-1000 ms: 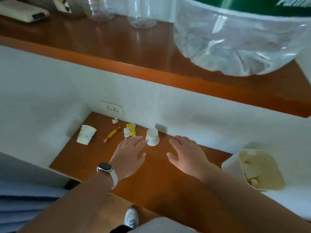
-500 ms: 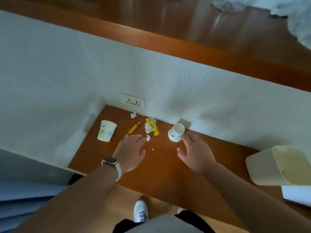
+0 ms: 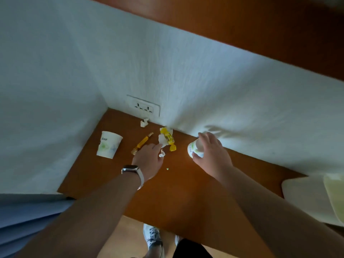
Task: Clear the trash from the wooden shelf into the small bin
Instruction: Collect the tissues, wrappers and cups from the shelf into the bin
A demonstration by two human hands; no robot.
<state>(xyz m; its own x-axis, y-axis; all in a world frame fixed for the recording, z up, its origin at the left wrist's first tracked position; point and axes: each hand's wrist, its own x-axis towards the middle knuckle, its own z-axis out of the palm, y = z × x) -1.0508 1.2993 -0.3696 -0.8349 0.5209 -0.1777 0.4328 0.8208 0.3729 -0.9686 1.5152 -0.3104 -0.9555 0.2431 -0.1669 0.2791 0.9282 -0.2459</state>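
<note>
On the wooden shelf (image 3: 186,192) lies trash. My right hand (image 3: 212,155) curls round a small white paper cup (image 3: 193,148) lying on its side near the wall. My left hand (image 3: 149,161), with a watch on the wrist, reaches with straight fingers to a small crumpled white scrap (image 3: 162,154) and touches it. Just beyond lie a yellow wrapper with white paper (image 3: 167,139), a thin orange wrapper (image 3: 142,143), another white scrap (image 3: 144,122) and a second paper cup (image 3: 108,144) at the left. The small cream bin (image 3: 307,198) stands at the right edge.
White walls close the shelf at the back and left, with a double socket (image 3: 144,108) low on the back wall. A brown upper shelf (image 3: 260,25) overhangs. A tiny green speck (image 3: 167,169) lies on the wood. My shoes (image 3: 152,237) show below the shelf's front edge.
My right hand moved forward and closed round the small cup. My left hand reached further to the crumpled scrap. The camera tilted down.
</note>
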